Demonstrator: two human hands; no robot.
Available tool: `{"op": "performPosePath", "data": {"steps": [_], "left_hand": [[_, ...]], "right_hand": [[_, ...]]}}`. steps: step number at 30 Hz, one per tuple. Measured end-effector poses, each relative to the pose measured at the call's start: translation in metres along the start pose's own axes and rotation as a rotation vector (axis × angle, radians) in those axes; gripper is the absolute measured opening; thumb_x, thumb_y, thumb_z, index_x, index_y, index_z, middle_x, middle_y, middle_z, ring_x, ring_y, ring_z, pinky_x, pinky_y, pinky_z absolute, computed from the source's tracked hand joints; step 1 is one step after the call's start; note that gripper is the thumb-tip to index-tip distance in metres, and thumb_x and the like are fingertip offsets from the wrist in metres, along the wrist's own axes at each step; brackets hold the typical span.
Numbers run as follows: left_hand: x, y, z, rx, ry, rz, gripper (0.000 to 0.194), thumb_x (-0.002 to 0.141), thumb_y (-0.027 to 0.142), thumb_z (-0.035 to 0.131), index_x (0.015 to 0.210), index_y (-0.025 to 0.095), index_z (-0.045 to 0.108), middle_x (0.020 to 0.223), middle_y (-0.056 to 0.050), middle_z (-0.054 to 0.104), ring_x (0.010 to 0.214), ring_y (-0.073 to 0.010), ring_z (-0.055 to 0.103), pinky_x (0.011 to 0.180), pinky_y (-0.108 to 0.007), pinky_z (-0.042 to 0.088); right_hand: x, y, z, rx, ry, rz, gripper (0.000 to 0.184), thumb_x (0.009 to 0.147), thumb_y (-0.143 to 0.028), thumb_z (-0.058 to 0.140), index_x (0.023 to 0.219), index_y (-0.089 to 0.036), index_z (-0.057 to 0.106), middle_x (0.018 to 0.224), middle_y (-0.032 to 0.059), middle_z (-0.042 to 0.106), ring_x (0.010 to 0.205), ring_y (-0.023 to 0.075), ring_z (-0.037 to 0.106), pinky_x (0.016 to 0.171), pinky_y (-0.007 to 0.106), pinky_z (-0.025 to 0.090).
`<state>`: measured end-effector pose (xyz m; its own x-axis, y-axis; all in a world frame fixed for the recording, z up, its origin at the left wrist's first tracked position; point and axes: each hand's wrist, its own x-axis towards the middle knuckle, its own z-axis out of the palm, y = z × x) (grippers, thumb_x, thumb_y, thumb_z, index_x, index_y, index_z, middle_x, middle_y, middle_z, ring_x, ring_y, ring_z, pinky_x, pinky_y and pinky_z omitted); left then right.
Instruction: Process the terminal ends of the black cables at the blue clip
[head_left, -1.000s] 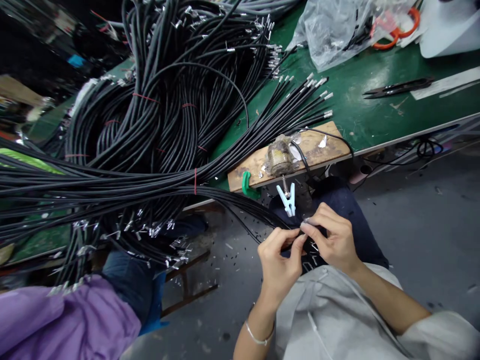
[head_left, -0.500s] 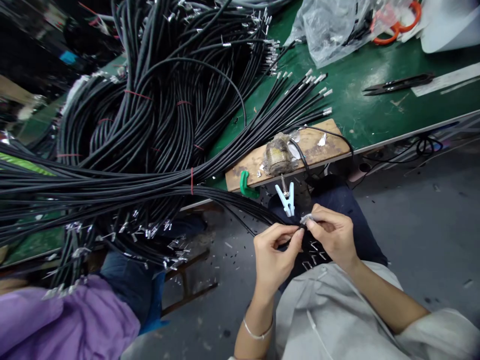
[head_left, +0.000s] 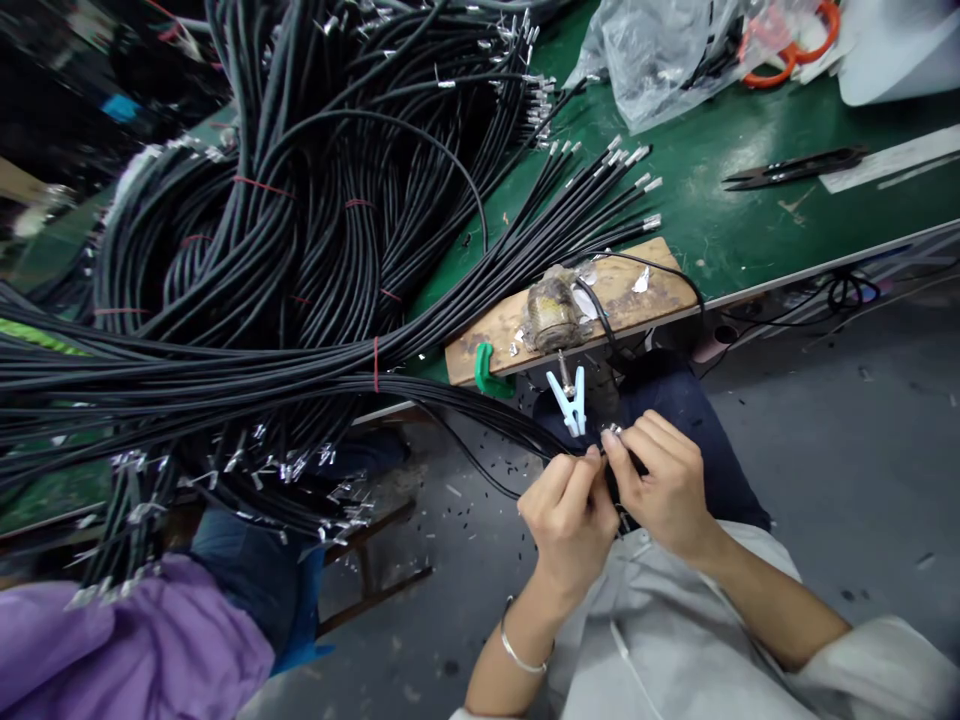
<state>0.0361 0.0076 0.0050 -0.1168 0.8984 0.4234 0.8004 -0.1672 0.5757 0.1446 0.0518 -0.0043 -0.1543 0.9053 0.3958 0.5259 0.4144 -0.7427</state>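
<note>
My left hand [head_left: 571, 512] is closed in a pinch on the end of a black cable, over my lap. Close beside it, my right hand [head_left: 661, 482] pinches at the same end, where a small silvery piece [head_left: 613, 430] shows at the fingertips. Several black cables [head_left: 480, 405] run from the bundle on the left to my hands. Just beyond them, a light blue clothespin [head_left: 568, 400] hangs on the shaft of a small motor [head_left: 553, 312] wrapped in clear tape. The motor sits on a wooden board [head_left: 664, 280].
Large coils of black cable [head_left: 315, 220] with red ties cover the left of the green table [head_left: 757, 235]. Black snips [head_left: 795, 168], orange-handled scissors [head_left: 795, 60] and a plastic bag [head_left: 649, 70] lie at the right. A green clamp [head_left: 489, 372] grips the board. A person in purple [head_left: 150, 640] sits at left.
My left hand has turned over and its fingers have curled in more. The right fingers have closed further, and the grey-silver material between them shows less. The view has shifted slightly.
</note>
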Motion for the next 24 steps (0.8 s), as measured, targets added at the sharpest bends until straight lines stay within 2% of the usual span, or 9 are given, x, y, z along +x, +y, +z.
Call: {"op": "performPosePath", "data": {"steps": [3,6,9,12,16,21,24], "left_hand": [[0.001,0.002,0.0,-0.025,-0.014,-0.056,0.011,0.082,0.009,0.06,0.082,0.019,0.066,0.063,0.001,0.054,0.053,-0.0098,0.049,0.051,-0.021,0.039],[0.007,0.003,-0.008,-0.201,-0.104,-0.218,0.004,0.082,0.014,0.063,0.083,0.017,0.065,0.069,0.0,0.059,0.057,-0.0106,0.055,0.054,-0.021,0.044],[0.013,0.004,-0.014,-0.325,-0.139,-0.31,0.003,0.082,0.019,0.066,0.081,0.017,0.066,0.071,-0.001,0.062,0.061,-0.0118,0.058,0.056,-0.021,0.046],[0.015,0.003,-0.016,-0.357,-0.141,-0.329,0.008,0.083,0.021,0.065,0.077,0.017,0.067,0.068,-0.001,0.063,0.06,-0.0119,0.058,0.056,-0.022,0.046],[0.015,0.001,-0.016,-0.387,-0.156,-0.343,0.015,0.087,0.024,0.06,0.076,0.017,0.067,0.067,-0.001,0.062,0.06,-0.0124,0.059,0.053,-0.021,0.043],[0.016,-0.003,-0.018,-0.42,-0.241,-0.407,0.024,0.088,0.029,0.058,0.07,0.015,0.066,0.062,-0.001,0.061,0.053,-0.0104,0.054,0.045,-0.02,0.036],[0.017,-0.006,-0.02,-0.451,-0.292,-0.446,0.029,0.088,0.032,0.057,0.066,0.015,0.065,0.059,-0.001,0.059,0.048,-0.0086,0.049,0.043,-0.02,0.033]], "right_hand": [[-0.006,0.002,0.005,0.009,0.096,-0.008,0.03,0.087,-0.012,0.053,0.059,-0.022,0.046,0.056,0.0004,0.044,0.059,0.0162,0.04,0.061,0.033,0.036],[-0.009,0.002,0.005,0.321,0.075,0.048,0.02,0.088,-0.012,0.051,0.07,-0.02,0.055,0.065,0.0034,0.054,0.064,0.017,0.047,0.064,0.034,0.04],[-0.01,0.0,0.006,0.663,0.032,0.256,0.022,0.091,-0.02,0.049,0.071,-0.019,0.059,0.067,0.0033,0.052,0.065,0.017,0.048,0.062,0.033,0.041],[-0.012,-0.001,0.012,0.86,0.047,0.437,0.03,0.091,-0.029,0.05,0.065,-0.019,0.059,0.067,0.0028,0.049,0.065,0.0166,0.047,0.059,0.032,0.04],[-0.014,0.003,0.019,0.988,0.028,0.521,0.027,0.089,-0.033,0.054,0.067,-0.018,0.063,0.069,0.0032,0.052,0.067,0.0167,0.049,0.061,0.031,0.042],[-0.004,0.01,0.014,1.099,-0.093,0.632,0.025,0.085,-0.034,0.056,0.069,-0.017,0.066,0.066,0.0021,0.055,0.061,0.0142,0.049,0.057,0.028,0.043],[0.007,0.012,0.004,1.103,-0.194,0.554,0.019,0.081,-0.034,0.061,0.084,-0.017,0.069,0.078,0.0036,0.06,0.066,0.0143,0.054,0.059,0.026,0.046]]}}
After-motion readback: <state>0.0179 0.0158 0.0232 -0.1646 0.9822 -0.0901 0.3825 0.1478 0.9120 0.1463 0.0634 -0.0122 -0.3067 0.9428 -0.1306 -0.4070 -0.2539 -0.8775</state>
